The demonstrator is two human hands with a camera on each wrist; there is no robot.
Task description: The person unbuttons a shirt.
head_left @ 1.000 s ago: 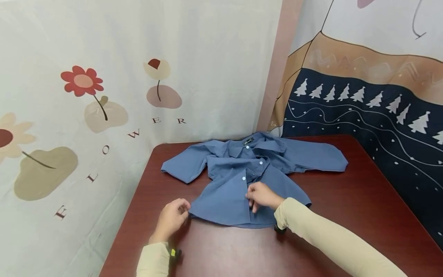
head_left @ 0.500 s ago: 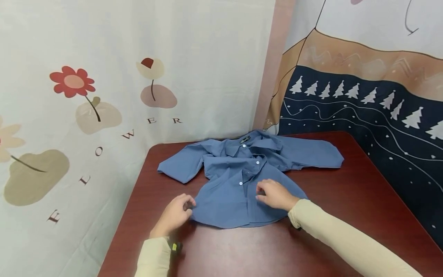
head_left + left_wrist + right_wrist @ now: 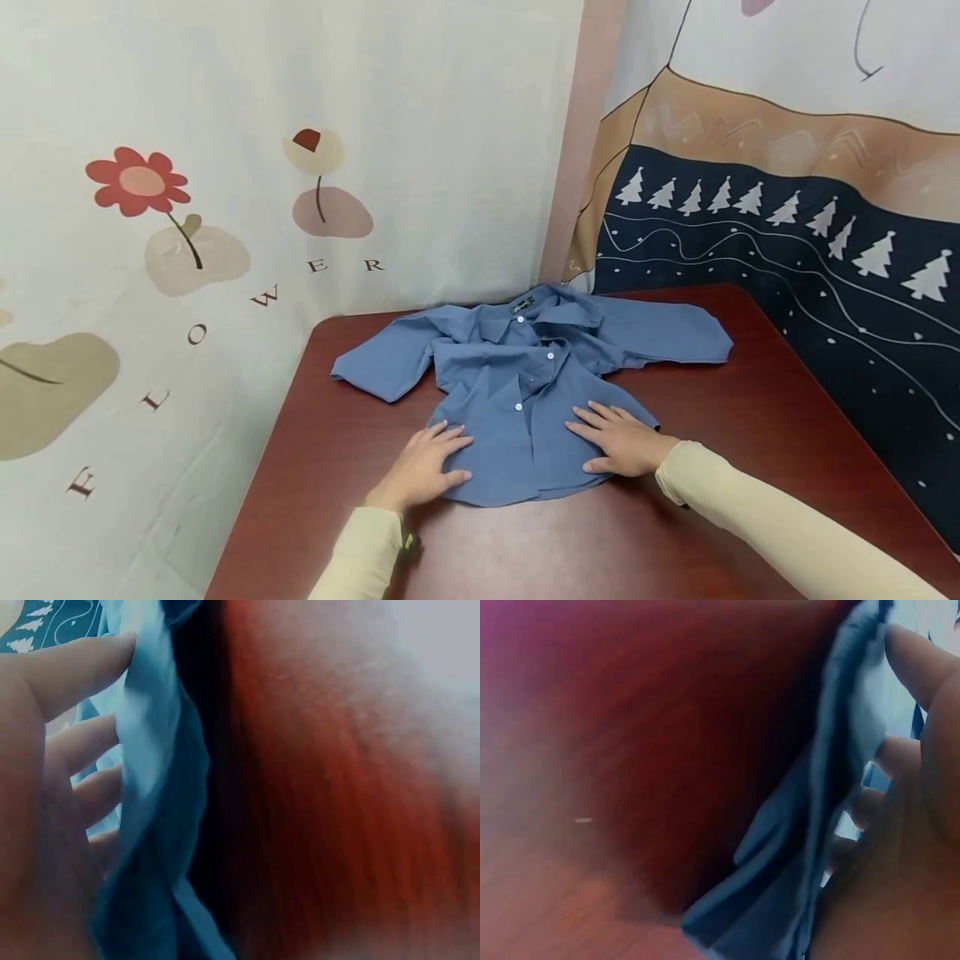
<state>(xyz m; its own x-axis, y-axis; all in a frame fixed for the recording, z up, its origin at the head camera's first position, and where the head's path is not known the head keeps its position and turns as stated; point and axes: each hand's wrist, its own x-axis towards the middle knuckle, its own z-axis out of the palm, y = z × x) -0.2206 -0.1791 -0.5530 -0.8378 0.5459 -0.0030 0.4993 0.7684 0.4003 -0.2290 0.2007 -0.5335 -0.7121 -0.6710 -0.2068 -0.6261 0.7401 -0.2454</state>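
A blue button shirt (image 3: 491, 454) lies front up, its collar at the far side and both sleeves spread outward. White buttons run down its front, and the lower placket parts a little. On the lower left of the shirt rests my left hand (image 3: 425, 467), fingers extended. My right hand (image 3: 626, 442) lies on the lower right with its fingers spread. In the left wrist view the thumb and fingers (image 3: 82, 664) touch the cloth near the hem. The right wrist view shows the hem (image 3: 780, 855) beside the other hand's fingertips, partly blurred.
The shirt lies on a dark red-brown table (image 3: 525, 550) with a rounded far corner. A pale curtain (image 3: 450, 125) printed with flowers hangs behind and to the left. To the right hangs a dark blue cloth (image 3: 750, 242) with white trees.
Both hands have gone from pinched or curled fingers at the hem and placket to flat, spread fingers on the shirt. My right hand has moved right, away from the placket.
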